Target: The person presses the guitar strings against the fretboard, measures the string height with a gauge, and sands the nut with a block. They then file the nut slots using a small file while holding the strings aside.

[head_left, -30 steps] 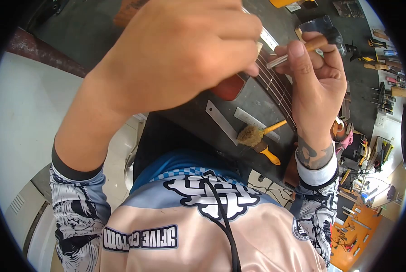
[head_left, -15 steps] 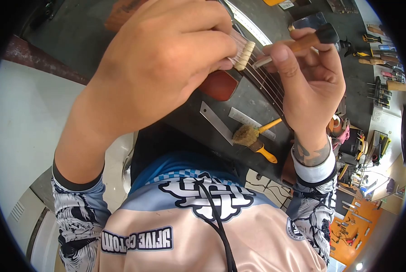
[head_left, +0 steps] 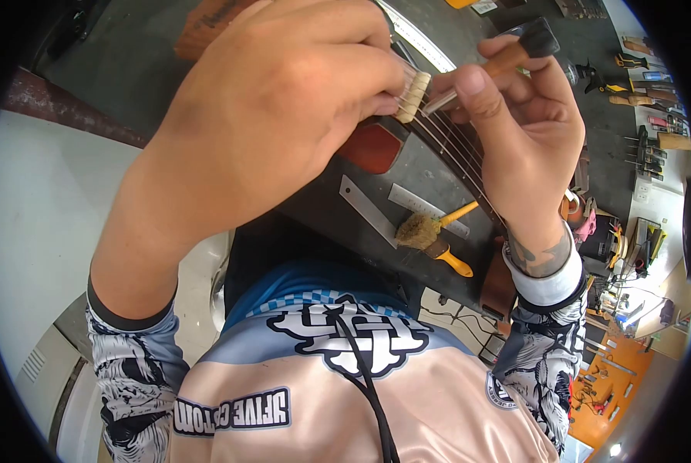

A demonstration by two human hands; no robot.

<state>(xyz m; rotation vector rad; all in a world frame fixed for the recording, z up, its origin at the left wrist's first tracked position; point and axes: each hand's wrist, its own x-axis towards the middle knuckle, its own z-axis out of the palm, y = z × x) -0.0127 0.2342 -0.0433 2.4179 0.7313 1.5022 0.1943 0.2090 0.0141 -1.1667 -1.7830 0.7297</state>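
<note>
Curled over the headstock [head_left: 372, 148] of a stringed instrument, my left hand [head_left: 261, 116] has its fingertips closed on a string just behind the pale nut [head_left: 413, 97]. My right hand [head_left: 527, 143] grips a narrow-bladed tool [head_left: 506, 62] with a wooden handle and black end cap, thumb along its metal shank. The tool's tip rests close beside the nut, over the strings [head_left: 455, 148] on the fretboard side. Much of the headstock is hidden under my left hand.
A brush [head_left: 419, 230] with a yellow handle lies on the dark bench, beside a steel ruler [head_left: 416, 202] and a flat metal strip [head_left: 365, 208]. A white scale [head_left: 419, 37] runs along the far side. Hand tools [head_left: 648, 158] hang on the right wall.
My right hand has brought the tool's tip left, closer to the nut, and the handle has shifted left with it. My left hand keeps nearly the same place.
</note>
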